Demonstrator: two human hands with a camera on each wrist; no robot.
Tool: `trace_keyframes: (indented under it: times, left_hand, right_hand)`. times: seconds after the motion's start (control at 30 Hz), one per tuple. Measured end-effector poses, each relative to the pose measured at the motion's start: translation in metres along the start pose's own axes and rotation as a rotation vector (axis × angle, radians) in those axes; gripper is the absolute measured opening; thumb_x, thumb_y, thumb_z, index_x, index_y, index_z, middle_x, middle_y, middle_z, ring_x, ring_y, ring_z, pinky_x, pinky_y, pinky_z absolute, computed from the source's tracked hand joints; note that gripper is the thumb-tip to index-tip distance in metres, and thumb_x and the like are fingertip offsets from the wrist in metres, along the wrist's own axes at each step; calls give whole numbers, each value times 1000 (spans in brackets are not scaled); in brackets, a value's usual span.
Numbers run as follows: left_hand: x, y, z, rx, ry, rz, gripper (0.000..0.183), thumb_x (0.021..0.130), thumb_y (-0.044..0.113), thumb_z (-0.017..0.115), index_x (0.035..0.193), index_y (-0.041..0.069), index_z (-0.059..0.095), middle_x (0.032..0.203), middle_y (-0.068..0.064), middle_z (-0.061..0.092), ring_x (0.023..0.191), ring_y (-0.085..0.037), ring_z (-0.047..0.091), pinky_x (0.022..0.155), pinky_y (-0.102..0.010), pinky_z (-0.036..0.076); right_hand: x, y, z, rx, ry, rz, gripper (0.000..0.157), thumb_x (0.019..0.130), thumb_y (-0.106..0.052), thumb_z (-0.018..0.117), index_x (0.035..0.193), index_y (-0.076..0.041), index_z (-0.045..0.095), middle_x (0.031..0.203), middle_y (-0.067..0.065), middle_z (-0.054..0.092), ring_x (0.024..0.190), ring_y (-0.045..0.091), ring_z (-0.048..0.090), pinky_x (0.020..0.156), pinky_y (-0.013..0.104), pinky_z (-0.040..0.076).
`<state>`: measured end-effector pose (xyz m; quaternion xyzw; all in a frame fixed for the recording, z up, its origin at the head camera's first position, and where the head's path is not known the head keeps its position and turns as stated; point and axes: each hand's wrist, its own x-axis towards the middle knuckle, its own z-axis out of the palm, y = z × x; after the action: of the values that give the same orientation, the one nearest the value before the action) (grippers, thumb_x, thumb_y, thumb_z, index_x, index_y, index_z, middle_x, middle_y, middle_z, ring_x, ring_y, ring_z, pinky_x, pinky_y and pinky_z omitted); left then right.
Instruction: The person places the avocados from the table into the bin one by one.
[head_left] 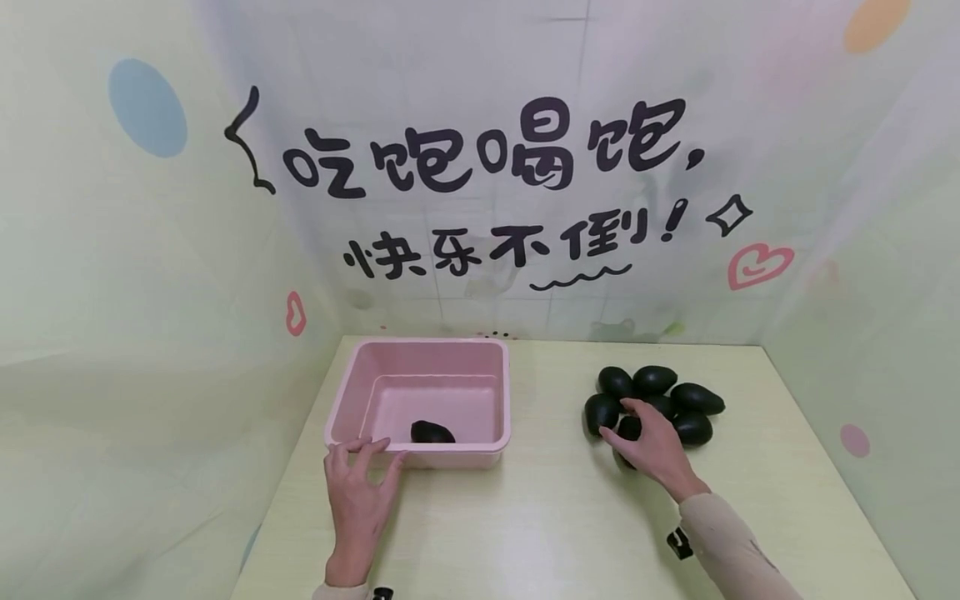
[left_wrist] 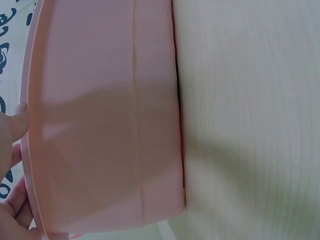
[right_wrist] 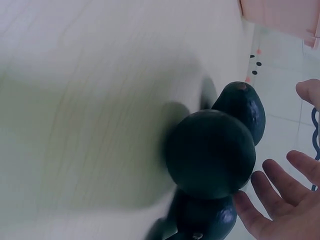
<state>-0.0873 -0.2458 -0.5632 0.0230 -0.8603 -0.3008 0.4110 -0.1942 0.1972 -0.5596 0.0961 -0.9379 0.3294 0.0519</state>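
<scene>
Seven avocados point(head_left: 655, 380) show bunched together on the right part of the table point(head_left: 555, 517) in the head view, and the right hand point(head_left: 654, 443) reaches over the near side of the bunch, its thumb and forefinger held well apart, their tips close to the nearest avocados; whether either tip touches one cannot be told from here. At the other side, the left hand point(head_left: 358, 496) is at the near rim of the pink tub point(head_left: 457, 460), fingers bent over the edge and thumb spread away from them along it. One more avocado point(head_left: 432, 432) lies in the tub, close to the near wall. From the left wrist, the tub's outer wall fills much of the view; the thumb is against the outside of the rim, and the fingers reach behind it, a gap between thumb and fingers. From the right wrist, thumb and fingers are spread wide around nothing, the fingers slightly apart. Their tips come right beside a round-looking avocado, contact unclear, with others behind and below it, and a corner of the tub shows at upper right.
</scene>
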Motion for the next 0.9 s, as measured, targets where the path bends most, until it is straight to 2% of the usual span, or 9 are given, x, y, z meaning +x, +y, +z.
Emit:
trace_keyframes:
  times: [0.37,0.5,0.6,0.7,0.9]
  left_hand:
    - [0,0,1,-9,9,7,31,73,11,94,97,2,77,108,-27,64,100,-46,52,91,-51,37]
    - [-1,-1,1,-10,1,4,31,73,12,94,97,1,77,108,-27,63,100,-47,51,95,-56,38]
    - [-1,-1,1,-4,-3,4,32,73,12,94,97,1,77,109,-28,63,100,-46,51,94,-55,39]
    - [-1,-1,1,3,-3,4,32,73,13,94,97,1,77,109,-29,63,100,-46,51,89,-49,37]
    - [-1,-1,0,2,-5,4,31,74,12,94,98,2,77,110,-28,63,100,-45,51,89,-47,37]
  right_hand:
    - [-12,17,-4,17,-9,31,67,95,-41,79,142,3,59,143,26,64,133,47,59,110,64,47]
    - [-18,25,-3,8,-9,39,69,94,-40,80,142,5,58,143,27,63,133,48,59,110,63,47]
    - [-21,30,-2,-8,-8,30,70,94,-38,81,142,6,57,143,29,63,133,49,59,110,64,47]
    - [-23,33,-1,-10,-10,31,72,93,-38,82,143,7,56,144,30,62,133,50,59,110,64,47]
    - [-24,37,4,-2,-22,59,75,91,-40,83,144,5,55,145,29,61,134,49,58,110,63,47]
